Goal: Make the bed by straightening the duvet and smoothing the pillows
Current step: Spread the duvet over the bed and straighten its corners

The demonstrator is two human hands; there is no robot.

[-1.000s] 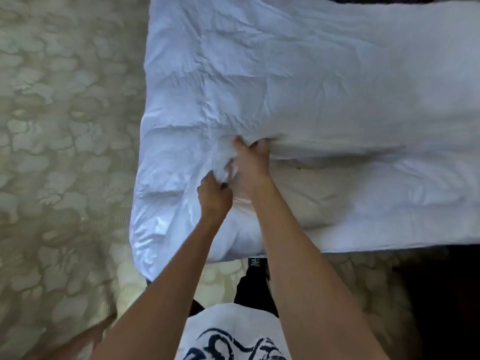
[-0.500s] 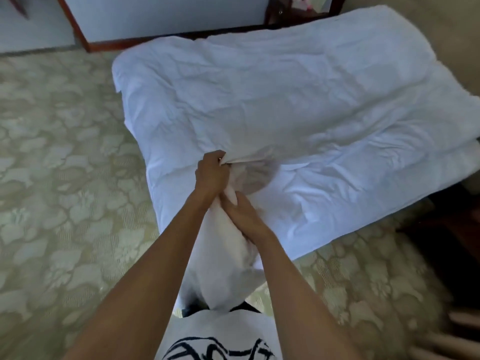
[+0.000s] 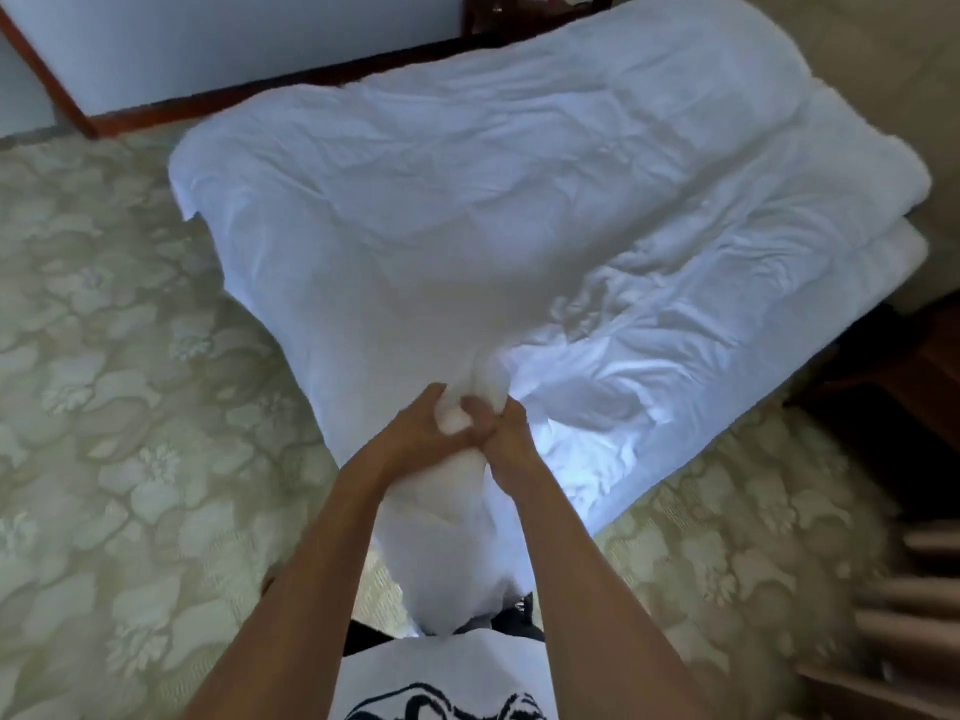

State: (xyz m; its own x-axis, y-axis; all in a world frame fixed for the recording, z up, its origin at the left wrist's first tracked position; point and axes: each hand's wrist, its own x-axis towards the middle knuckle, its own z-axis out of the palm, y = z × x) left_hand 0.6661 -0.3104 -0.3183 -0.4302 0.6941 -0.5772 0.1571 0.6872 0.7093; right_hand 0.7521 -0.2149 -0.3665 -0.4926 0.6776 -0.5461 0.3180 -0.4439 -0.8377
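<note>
White duvet (image 3: 519, 210) — bunched in left hand (image 3: 415, 433) and right hand (image 3: 506, 433), floral carpet (image 3: 130, 381), wooden skirting (image 3: 208, 109).

White wrinkled duvet (image 3: 519, 210) spread across the bed, near edge bunched and lifted, hanging toward the floor

Both arms reach forward, left hand (image 3: 415, 427) and right hand (image 3: 503, 433) seemingly clenched, touching
</note>
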